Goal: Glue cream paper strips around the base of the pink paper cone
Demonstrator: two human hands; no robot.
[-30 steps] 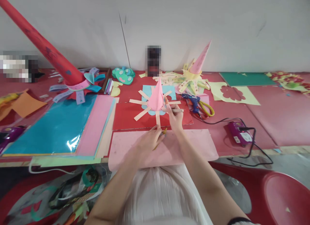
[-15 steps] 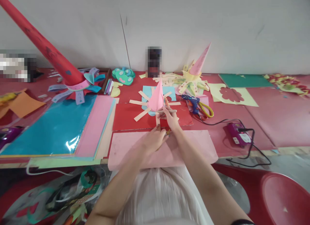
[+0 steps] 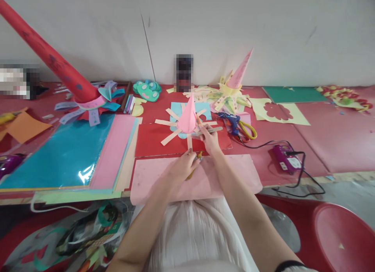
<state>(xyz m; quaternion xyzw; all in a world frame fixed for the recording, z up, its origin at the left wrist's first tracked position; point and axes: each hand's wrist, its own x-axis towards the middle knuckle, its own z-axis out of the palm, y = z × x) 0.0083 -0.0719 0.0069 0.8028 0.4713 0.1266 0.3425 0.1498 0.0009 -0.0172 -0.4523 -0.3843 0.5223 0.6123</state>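
A pink paper cone stands on a light blue paper piece, with several beige paper strips fanning out around its base. My left hand is at the outer end of the front strip. Its fingers are closed on a yellow tool with a pointed end, mostly hidden by the hand. My right hand is just right of the cone's base, fingers closed on a narrow pale grey strip or stick. What it is made of I cannot tell.
A blue glue gun with a black cord lies to the right, near a purple power box. Left are a tall red paper cone and a stack of coloured sheets. A yellow-and-pink cone stands behind.
The pale grey piece in my right hand has tilted, its right end swinging up and outward. My left hand has shifted slightly, showing more of the yellow tool. The view has moved a little.
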